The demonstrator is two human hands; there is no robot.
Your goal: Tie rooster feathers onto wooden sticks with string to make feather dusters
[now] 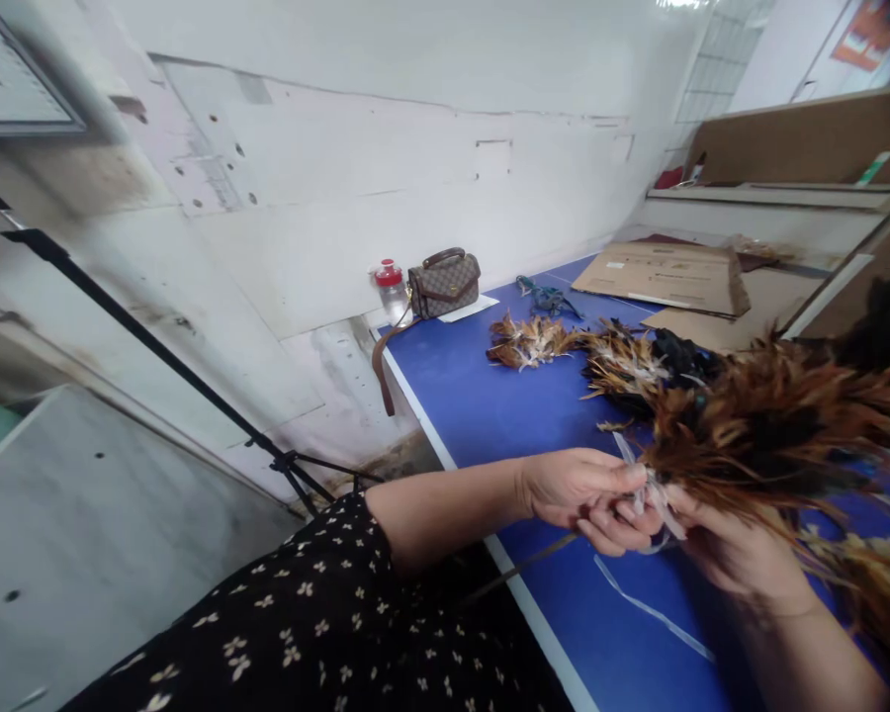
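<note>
Over the blue table, my left hand (597, 494) is closed, its thumb and fingers pinching a whitish, translucent plastic strip (666, 509). The strip lies around the gathered base of a bunch of brown and black feathers (742, 420). My right hand (746, 559) is closed at that same base, touching the left fingertips; the feathers partly cover it. The bunch fans out to the right, above the right hand. A loose plastic strip (657, 613) lies on the table below the hands. A thin brownish stem (523, 566) extends left from under my left hand.
More feather bunches (534, 341) lie on the blue table (464, 396). At its far end are a brown handbag (445, 282), a red-lidded jar (392, 292), a dark green tangle (549, 297) and flattened cardboard (660, 272). A black tripod leg (155, 341) slants at left, beside the wall.
</note>
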